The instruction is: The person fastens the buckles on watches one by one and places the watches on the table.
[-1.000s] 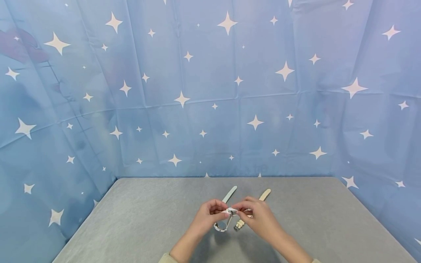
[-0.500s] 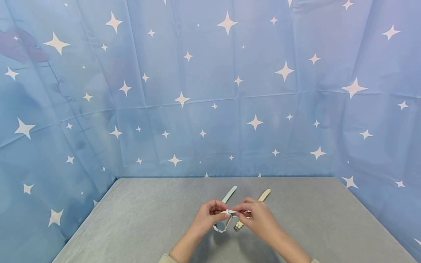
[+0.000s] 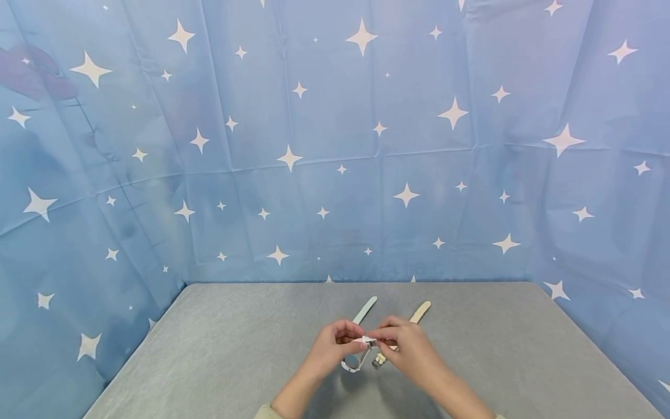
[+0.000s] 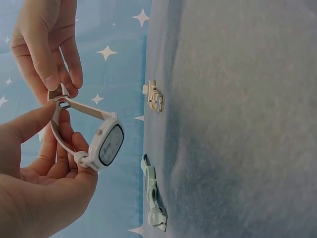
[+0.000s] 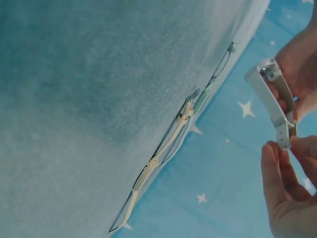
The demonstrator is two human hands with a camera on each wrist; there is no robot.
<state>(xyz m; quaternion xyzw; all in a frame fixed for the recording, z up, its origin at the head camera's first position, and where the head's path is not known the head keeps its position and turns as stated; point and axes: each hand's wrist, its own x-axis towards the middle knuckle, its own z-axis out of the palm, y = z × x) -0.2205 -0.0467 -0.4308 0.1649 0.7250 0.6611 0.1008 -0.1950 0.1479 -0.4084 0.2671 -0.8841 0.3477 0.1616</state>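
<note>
A white wristwatch (image 4: pixel 111 144) with a square face is held up above the table, its strap bent into a loop. My left hand (image 3: pixel 335 347) pinches the strap near the buckle between thumb and fingers. From the other side my right hand (image 3: pixel 407 342) pinches the strap's end at the buckle (image 4: pixel 60 100). In the left wrist view, the watch case hangs below the fingertips with its face turned outward. How far the strap is through the buckle cannot be told.
On the grey table (image 3: pixel 235 337) behind my hands lie two more watches. One has a pale green strap (image 3: pixel 365 309), the other a cream strap (image 3: pixel 421 311); my hands partly cover both. A blue star-patterned cloth (image 3: pixel 335 203) hangs behind the table.
My right hand has edged slightly left and the strap end at the buckle tilts a little differently. Both hands keep their pinch on the watch strap.
</note>
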